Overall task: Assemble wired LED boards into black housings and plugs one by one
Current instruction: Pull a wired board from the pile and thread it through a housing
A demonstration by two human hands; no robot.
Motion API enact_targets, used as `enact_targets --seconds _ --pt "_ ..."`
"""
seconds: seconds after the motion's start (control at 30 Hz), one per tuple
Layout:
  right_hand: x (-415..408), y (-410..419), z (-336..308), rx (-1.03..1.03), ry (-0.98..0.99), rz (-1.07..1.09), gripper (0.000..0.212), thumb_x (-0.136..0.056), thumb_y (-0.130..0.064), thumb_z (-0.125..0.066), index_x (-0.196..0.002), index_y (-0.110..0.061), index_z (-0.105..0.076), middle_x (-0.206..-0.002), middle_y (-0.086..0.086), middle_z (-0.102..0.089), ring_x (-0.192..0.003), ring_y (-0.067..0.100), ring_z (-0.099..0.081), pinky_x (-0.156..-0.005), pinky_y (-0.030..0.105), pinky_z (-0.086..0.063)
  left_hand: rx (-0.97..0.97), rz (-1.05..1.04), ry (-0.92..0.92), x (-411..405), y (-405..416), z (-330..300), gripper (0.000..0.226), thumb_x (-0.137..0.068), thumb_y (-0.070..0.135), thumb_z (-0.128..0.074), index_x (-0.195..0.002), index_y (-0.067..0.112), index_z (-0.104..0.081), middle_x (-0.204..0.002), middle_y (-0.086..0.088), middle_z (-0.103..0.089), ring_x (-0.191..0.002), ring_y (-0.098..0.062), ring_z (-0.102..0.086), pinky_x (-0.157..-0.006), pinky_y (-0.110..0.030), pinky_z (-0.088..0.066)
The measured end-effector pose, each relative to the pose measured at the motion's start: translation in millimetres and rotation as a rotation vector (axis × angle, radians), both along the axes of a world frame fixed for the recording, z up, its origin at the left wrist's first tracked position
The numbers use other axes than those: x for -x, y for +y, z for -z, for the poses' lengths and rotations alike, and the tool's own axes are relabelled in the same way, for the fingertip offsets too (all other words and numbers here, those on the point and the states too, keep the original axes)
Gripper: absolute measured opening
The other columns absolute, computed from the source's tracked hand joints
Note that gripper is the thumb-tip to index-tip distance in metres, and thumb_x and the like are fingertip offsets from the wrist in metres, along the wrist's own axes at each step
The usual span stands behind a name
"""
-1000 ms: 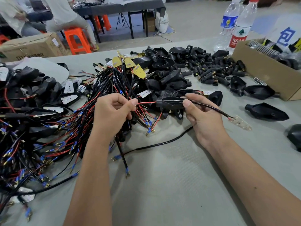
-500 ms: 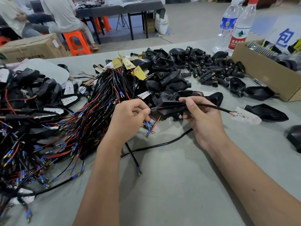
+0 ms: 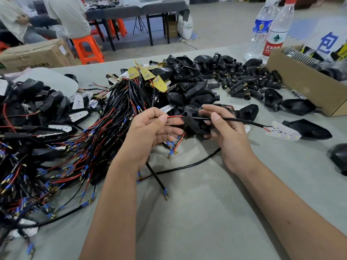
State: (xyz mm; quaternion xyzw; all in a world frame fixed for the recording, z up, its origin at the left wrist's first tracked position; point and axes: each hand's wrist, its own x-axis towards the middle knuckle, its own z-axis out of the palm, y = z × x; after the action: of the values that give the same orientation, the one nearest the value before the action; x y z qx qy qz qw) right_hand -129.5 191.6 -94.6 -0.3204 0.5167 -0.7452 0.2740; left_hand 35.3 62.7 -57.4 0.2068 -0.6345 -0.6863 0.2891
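The left hand (image 3: 150, 128) is pinching the limp red wire (image 3: 173, 116); the right hand (image 3: 223, 128) is gripping the stiff black housing (image 3: 195, 122). The LED board (image 3: 283, 130), probably fragile, is dangling right; hold the cable.

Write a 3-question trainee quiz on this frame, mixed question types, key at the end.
1. True or false: the white LED board is already seated inside the black plastic housing.
2. Which hand pinches the red wire? A) left B) right
3. Fill in: the black sheathed cable runs from the housing toward the ____ LED board.

Key:
1. False. The board hangs free at the cable's end, right of the right hand.
2. A. The left hand pinches it.
3. White.
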Motion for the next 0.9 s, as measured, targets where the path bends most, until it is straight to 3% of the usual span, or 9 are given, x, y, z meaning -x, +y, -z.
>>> enact_targets --seconds 0.1,0.17,0.27,0.4,0.57,0.7,0.9 --pt "3 3 -3 0.054 -0.156 -0.136 0.033 -0.107 -0.022 -0.047 -0.135 -0.014 -0.063 -0.132 0.022 -0.065 -0.105 0.03 -0.065 -0.057 0.03 -0.054 -0.04 0.034 0.045 3 3 1 0.018 -0.109 0.007 -0.043 -0.094 0.009 -0.052 -0.112 -0.017 -0.076 -0.086 -0.024 -0.077 -0.063 -0.023 -0.058" --pt "6 6 -3 0.071 -0.23 -0.207 0.034 -0.108 -0.021 -0.044 -0.137 -0.014 -0.061 -0.131 0.026 -0.064 -0.102 0.032 -0.067 -0.053 0.029 -0.054 -0.034 0.04 0.021 5 4 3 0.018 -0.109 0.007 -0.043 -0.094 0.01 -0.053 -0.112 -0.015 -0.077 -0.084 -0.024 -0.077 -0.061 -0.022 -0.057" --pt "6 6 -3 0.07 -0.296 -0.268 0.031 -0.101 -0.026 -0.055 -0.128 -0.016 -0.068 -0.118 0.019 -0.071 -0.098 0.03 -0.068 -0.055 0.025 -0.054 0.066 -0.056 -0.068 6 3 6 0.019 -0.108 0.006 -0.045 -0.092 0.009 -0.054 -0.103 -0.012 -0.079 -0.068 -0.02 -0.073 -0.052 -0.022 -0.053" --pt "5 4 0 0.14 -0.328 -0.253 0.027 -0.085 -0.012 -0.073 -0.112 -0.012 -0.075 -0.102 0.012 -0.07 -0.082 0.018 -0.059 -0.064 0.021 -0.05 0.226 -0.279 -0.048 -2 -9 4 0.022 -0.105 0.004 -0.047 -0.086 0.012 -0.055 -0.091 -0.01 -0.078 -0.047 -0.013 -0.055 -0.04 -0.021 -0.039" --pt "9 2 1 0.206 -0.486 -0.164 0.033 -0.078 -0.005 -0.076 -0.11 -0.011 -0.074 -0.111 0.017 -0.071 -0.097 0.026 -0.066 -0.066 0.018 -0.051 0.262 -0.384 -0.022 -19 -19 -1 0.02 -0.104 0.007 -0.048 -0.086 0.014 -0.055 -0.087 -0.01 -0.077 -0.047 -0.013 -0.054 -0.039 -0.021 -0.037" --pt "15 2 -1 0.257 -0.608 -0.013 0.04 -0.077 -0.002 -0.074 -0.114 -0.015 -0.067 -0.115 0.017 -0.07 -0.094 0.023 -0.069 -0.062 0.016 -0.051 0.24 -0.295 -0.067 -28 -21 -5 0.021 -0.103 0.007 -0.049 -0.084 0.013 -0.057 -0.089 -0.013 -0.077 -0.051 -0.017 -0.057 -0.041 -0.023 -0.041" --pt "16 7 0 0.251 -0.552 0.042 0.037 -0.076 -0.004 -0.079 -0.109 -0.01 -0.064 -0.109 0.014 -0.069 -0.096 0.022 -0.067 -0.06 0.019 -0.049 0.249 -0.257 -0.212 -55 -33 -13 0.022 -0.104 0.004 -0.051 -0.085 0.007 -0.061 -0.091 -0.014 -0.077 -0.058 -0.019 -0.064 -0.045 -0.024 -0.048"
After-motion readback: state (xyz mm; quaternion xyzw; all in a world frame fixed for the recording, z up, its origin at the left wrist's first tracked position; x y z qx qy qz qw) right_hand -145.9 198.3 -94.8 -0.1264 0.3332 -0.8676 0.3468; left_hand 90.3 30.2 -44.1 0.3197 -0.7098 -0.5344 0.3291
